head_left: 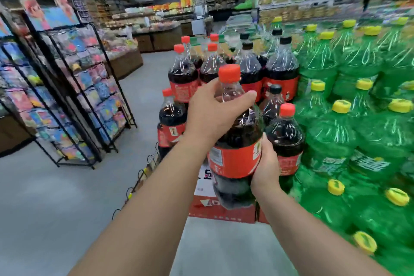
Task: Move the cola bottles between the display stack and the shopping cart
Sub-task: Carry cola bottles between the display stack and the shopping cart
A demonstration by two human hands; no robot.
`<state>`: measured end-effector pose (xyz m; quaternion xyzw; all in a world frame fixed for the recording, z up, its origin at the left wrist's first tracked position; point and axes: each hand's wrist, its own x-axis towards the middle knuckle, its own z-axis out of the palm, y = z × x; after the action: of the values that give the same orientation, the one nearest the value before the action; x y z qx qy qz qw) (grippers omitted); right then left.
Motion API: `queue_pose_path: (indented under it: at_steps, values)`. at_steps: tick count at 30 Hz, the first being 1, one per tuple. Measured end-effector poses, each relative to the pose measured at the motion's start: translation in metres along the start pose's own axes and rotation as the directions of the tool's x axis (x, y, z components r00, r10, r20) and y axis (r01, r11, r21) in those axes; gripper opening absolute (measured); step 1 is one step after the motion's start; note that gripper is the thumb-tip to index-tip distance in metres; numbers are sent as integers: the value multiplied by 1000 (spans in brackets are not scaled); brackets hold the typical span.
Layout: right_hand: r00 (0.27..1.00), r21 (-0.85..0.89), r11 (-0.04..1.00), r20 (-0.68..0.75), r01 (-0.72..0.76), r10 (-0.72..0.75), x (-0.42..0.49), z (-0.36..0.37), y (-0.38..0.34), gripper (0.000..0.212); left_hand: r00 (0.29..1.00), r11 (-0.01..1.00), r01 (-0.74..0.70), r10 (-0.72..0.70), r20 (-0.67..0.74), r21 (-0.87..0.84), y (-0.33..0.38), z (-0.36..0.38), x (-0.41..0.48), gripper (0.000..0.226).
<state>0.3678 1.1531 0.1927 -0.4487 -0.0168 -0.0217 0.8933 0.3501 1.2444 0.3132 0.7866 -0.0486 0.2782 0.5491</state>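
My left hand [210, 114] wraps the shoulder of the big red-capped, red-labelled plastic cola bottle [235, 141]. My right hand [266, 161] clasps its label, just near of the display stack [221, 208]. I'd hold it upright, supporting underneath.

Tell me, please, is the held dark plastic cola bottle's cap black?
No, the held dark plastic cola bottle has a round red cap.

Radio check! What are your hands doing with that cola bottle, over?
Left hand grips cola bottle at its shoulder. Right hand holds its label side. Bottle held before display stack. Cart not in view.
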Motion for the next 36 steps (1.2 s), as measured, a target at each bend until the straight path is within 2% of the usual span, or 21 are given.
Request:
queue_pose_path:
  at_steps: [3,5,9,12,14,16,20,24,30,32,36]
  values:
    - [994,-39,999,-110,-5,1,17,1,22,37,999,1000,-7,8,42,-22,-29,-2,14,14]
    - [992,-92,995,-128,-32,20,26,-1,33,34,999,999,8,-6,49,-47,-47,-2,22,11]
    - [972,-225,962,-209,-154,107,36,-6,49,37,998,998,24,-20,61,-66,-76,2,32,9]
    - [908,-333,880,-361,-339,213,47,-11,62,44,996,998,40,-36,86,-54,-96,10,39,10]
    - [842,-291,840,-445,-458,305,50,-11,68,49,995,997,60,-56,83,-47,-108,15,44,14]
    - [809,-235,834,-470,-499,352,52,-10,73,54,994,995,83,-79,78,-53,-117,20,49,20]
    - [817,-170,873,-467,-458,338,55,-11,79,49,992,994,86,-79,102,-64,-131,28,56,8]
    - [818,-116,915,-501,-387,283,60,-15,83,27,990,994,97,-92,109,-40,-140,37,54,9]
    - [825,-8,940,-481,-341,296,62,-24,88,47,992,998,61,-60,111,-6,-152,51,43,25]
    - [833,16,947,-472,-321,290,60,-24,89,47,993,999,29,-30,117,17,-154,55,40,27]
    - [840,23,948,-457,-316,292,58,-27,86,32,993,1000,3,-6,120,26,-154,61,37,28]
